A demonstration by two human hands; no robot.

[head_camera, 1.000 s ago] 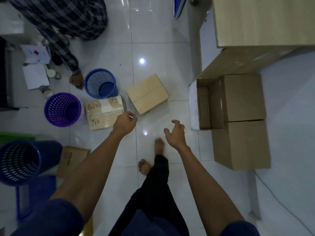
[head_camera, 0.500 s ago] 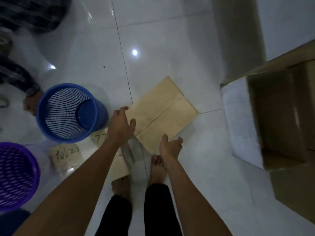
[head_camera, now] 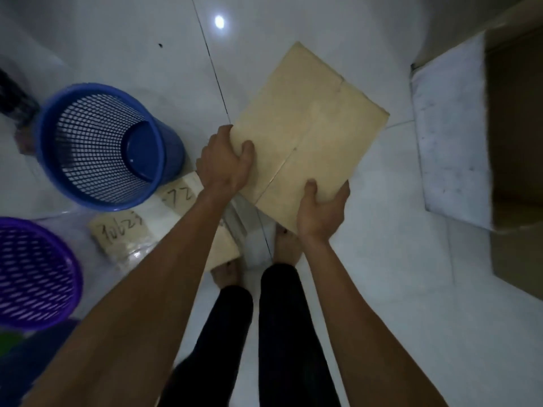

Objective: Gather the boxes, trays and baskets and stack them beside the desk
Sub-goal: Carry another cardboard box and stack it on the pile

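Cardboard box (head_camera: 311, 124): our left hand (head_camera: 224, 164) and right hand (head_camera: 321, 211) clamp its near corners; we lift level, clearing the basket (head_camera: 102, 145).

purple basket (head_camera: 35, 274) cut by left edge, open box (head_camera: 517, 127) cut right

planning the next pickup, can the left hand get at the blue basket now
Probably not yet: the left hand grips the cardboard box along with the right hand. The blue basket stands close beside it with nothing between, so once freed, likely yes.
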